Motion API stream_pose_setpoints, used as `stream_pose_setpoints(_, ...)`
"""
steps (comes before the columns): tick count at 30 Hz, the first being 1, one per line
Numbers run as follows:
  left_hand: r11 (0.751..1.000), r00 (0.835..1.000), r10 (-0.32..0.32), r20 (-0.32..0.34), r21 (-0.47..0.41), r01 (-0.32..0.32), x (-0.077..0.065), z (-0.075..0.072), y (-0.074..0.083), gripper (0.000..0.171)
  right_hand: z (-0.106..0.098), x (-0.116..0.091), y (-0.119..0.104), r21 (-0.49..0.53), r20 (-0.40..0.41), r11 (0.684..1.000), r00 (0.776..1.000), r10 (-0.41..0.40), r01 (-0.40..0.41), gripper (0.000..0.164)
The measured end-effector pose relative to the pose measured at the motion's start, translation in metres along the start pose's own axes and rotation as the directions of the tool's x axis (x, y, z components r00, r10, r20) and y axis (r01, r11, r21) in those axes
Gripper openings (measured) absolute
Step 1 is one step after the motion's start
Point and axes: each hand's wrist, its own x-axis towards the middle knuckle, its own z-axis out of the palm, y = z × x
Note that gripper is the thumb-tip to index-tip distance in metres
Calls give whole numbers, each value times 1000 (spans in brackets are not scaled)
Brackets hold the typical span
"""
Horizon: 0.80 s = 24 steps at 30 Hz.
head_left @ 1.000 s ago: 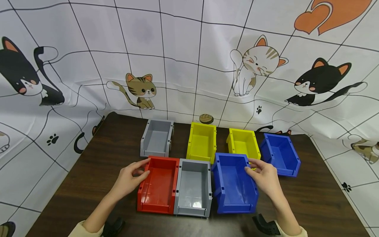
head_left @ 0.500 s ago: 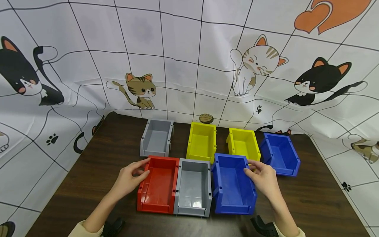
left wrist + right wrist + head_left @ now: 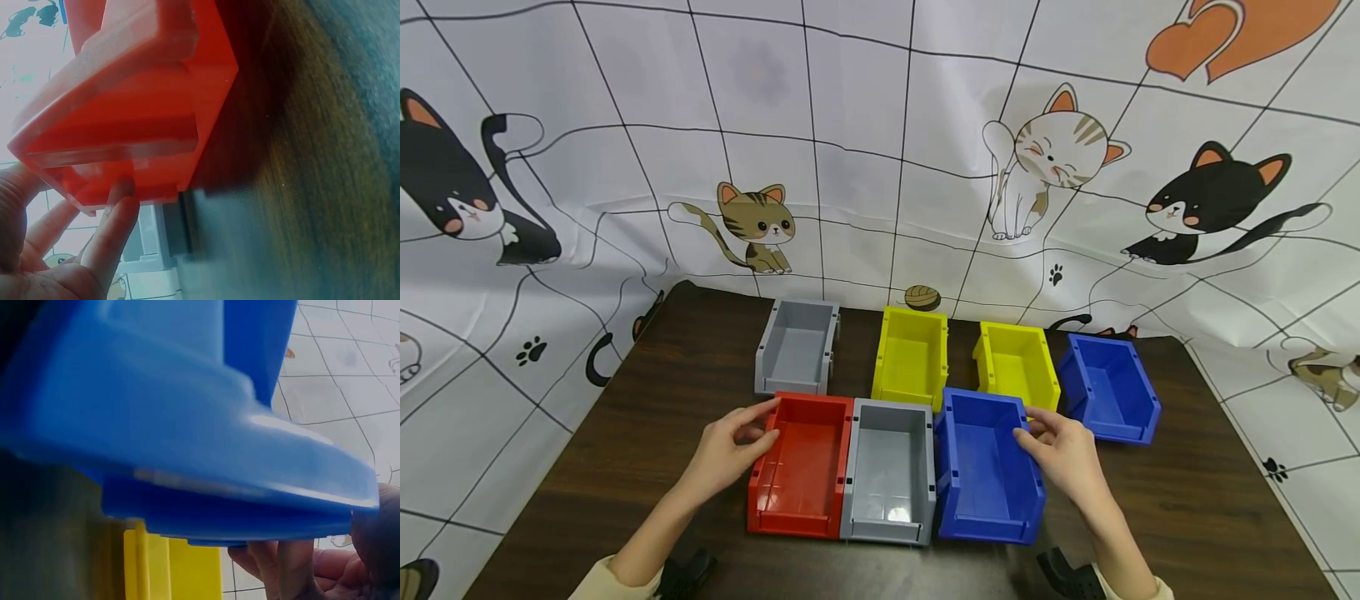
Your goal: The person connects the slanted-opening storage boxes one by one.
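Note:
My left hand (image 3: 727, 450) holds the left wall of a red plastic storage bin (image 3: 805, 467), thumb at the rim and fingers along the outer side. In the left wrist view the fingertips touch the outside of that red bin (image 3: 137, 125). Directly right of it, side by side, stands a grey bin (image 3: 891, 467). A blue bin (image 3: 992, 467) comes close beside the grey one, slightly turned. My right hand (image 3: 1063, 454) pinches its right wall, thumb inside and fingers outside. Seen from the right wrist, the fingers (image 3: 294, 565) reach under the rim of the blue bin (image 3: 187, 425).
Behind the front row stand another grey bin (image 3: 797, 346), two yellow bins (image 3: 912, 354) (image 3: 1018, 362) and a second blue bin (image 3: 1110, 387). All are on a dark wooden table (image 3: 1180, 508). A white cat-print cloth (image 3: 865, 167) hangs behind it.
My right hand has shifted the front blue bin a little to the left and turned it straighter, closer to the grey bin. The left hand and the red bin have stayed put.

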Motion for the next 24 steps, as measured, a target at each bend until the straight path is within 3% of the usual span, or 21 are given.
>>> stream_pose_setpoints(9,1000,1000,-12,5,-4,13,0,0,2,42,4,-2,4,13,-49,1000,999,-10,11,32)
stream_pose_setpoints(16,1000,1000,-3,-3,-4,3,-1,0,-1,43,-2,1,0,4,22,1000,1000,15,-15,37)
stream_pose_setpoints(20,1000,1000,7,-8,4,-7,-1,1,-2,43,3,-1,-1,-61,-82,992,990,-118,114,43)
stream_pose_setpoints(22,1000,1000,9,-8,5,-9,0,0,-2,43,9,-2,-5,-116,-135,967,961,-243,228,48)
stream_pose_setpoints(24,1000,1000,9,-9,2,-9,0,0,-2,43,16,-2,-11,-183,-121,920,921,-371,346,58)
